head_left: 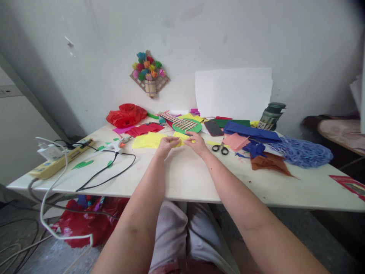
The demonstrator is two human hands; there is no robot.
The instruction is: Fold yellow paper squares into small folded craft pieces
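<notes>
Both my hands meet over the middle of the white table (pixel 185 179). My left hand (pixel 165 145) and my right hand (pixel 196 144) pinch a small piece of yellow paper (pixel 180 139) between their fingertips, just above the tabletop. A larger yellow sheet (pixel 146 140) lies to the left of my left hand. Behind my hands rests a green disc with woven sticks (pixel 184 124). Black scissors (pixel 220 148) lie just right of my right hand.
A glue gun (pixel 118 145) with black cord and a power strip (pixel 57 161) sit at the left. Red, blue, pink and brown papers (pixel 256 144), a phone (pixel 213 128), a dark bottle (pixel 270 115) and a red bag (pixel 126 115) crowd the back. A paper flower craft (pixel 149 72) hangs on the wall.
</notes>
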